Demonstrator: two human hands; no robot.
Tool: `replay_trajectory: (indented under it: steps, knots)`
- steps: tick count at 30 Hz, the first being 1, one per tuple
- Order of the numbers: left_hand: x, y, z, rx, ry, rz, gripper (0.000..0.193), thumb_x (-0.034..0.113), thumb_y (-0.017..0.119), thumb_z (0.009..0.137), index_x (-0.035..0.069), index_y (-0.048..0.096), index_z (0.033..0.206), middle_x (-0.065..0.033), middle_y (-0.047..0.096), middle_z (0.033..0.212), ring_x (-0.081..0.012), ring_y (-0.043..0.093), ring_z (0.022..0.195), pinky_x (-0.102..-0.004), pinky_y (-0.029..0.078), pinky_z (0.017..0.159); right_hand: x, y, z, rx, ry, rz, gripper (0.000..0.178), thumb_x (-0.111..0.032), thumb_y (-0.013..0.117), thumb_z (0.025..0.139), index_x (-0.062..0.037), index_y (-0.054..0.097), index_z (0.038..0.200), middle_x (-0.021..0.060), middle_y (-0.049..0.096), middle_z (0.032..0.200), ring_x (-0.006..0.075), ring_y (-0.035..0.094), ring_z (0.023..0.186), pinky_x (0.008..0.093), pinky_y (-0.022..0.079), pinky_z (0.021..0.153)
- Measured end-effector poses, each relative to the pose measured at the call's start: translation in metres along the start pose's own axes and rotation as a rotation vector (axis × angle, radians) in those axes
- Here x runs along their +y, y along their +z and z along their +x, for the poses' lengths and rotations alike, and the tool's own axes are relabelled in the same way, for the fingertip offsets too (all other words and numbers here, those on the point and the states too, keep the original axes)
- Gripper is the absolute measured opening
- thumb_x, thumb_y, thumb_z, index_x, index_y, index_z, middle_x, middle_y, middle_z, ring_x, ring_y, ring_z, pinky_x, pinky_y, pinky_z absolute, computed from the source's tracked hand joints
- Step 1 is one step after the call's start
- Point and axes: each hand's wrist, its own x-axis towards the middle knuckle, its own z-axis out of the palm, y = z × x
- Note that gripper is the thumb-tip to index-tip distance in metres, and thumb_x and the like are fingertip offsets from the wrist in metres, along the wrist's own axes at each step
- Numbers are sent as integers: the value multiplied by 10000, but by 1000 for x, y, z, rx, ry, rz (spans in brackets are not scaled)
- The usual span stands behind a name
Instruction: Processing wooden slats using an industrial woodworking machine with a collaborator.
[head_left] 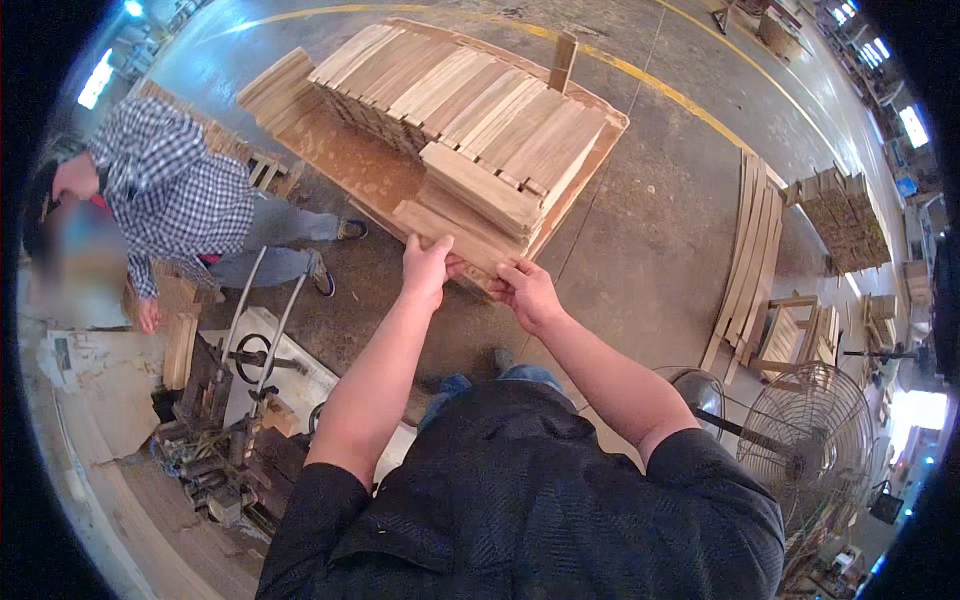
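Both my arms reach forward to a wooden board [455, 230] at the near end of a loaded pallet. My left hand [430, 268] grips the board's left part, thumb on top. My right hand [527, 292] pinches its right end between thumb and fingers. Just beyond the board lies a thicker light plank [483, 187]. Behind that, a stack of short boards [450, 85] stands in a tight row on the reddish-brown pallet board [365, 172]. The undersides of my fingers are partly hidden by the board.
On the left, a person in a checked shirt [175, 170] stands by a machine with a handwheel [254, 358]. To my right are a caged fan [808, 435], long wooden strips [745, 260] and a block of stacked wood [840, 220]. An upright post [563, 62] rises at the pallet's far side.
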Motion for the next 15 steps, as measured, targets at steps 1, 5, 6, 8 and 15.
replay_trajectory:
  steps: [1, 5, 6, 8, 15]
  knots:
    - [1, 10, 11, 35, 46, 15, 438, 192, 605, 965, 79, 381, 1324, -106, 605, 1036, -212, 656, 788, -358, 567, 650, -6, -4, -2, -1, -3, 6, 246, -183, 629, 955, -1, 596, 1116, 38, 638, 809, 144, 643, 686, 267, 501, 602]
    - [15, 59, 16, 184, 80, 335, 732, 107, 649, 922, 45, 194, 1493, -81, 609, 768, -176, 596, 546, -298, 520, 480, -27, -46, -24, 118, 22, -57, 197, -143, 624, 940, -14, 596, 1086, 46, 644, 825, 154, 641, 712, 285, 514, 635]
    - [19, 67, 15, 174, 82, 345, 732, 107, 649, 922, 45, 194, 1493, -81, 609, 768, -176, 596, 546, -298, 520, 480, -29, -54, -29, 81, 63, -167, 173, -121, 617, 937, -30, 595, 1082, 46, 644, 842, 152, 636, 728, 286, 513, 653]
    - [24, 74, 11, 170, 12, 560, 886, 109, 660, 913, 35, 42, 1544, -79, 592, 696, -174, 554, 462, -304, 482, 419, -26, -59, -39, 46, 37, -216, 162, -134, 632, 928, -15, 602, 1035, 53, 649, 827, 148, 637, 710, 285, 515, 643]
    - [15, 57, 16, 74, 24, 571, 879, 218, 648, 947, 41, 33, 1549, -68, 615, 735, -136, 592, 537, -274, 480, 439, -5, -62, -30, -98, -68, -689, 243, -168, 675, 895, 12, 640, 1055, 73, 691, 881, 164, 643, 745, 316, 534, 715]
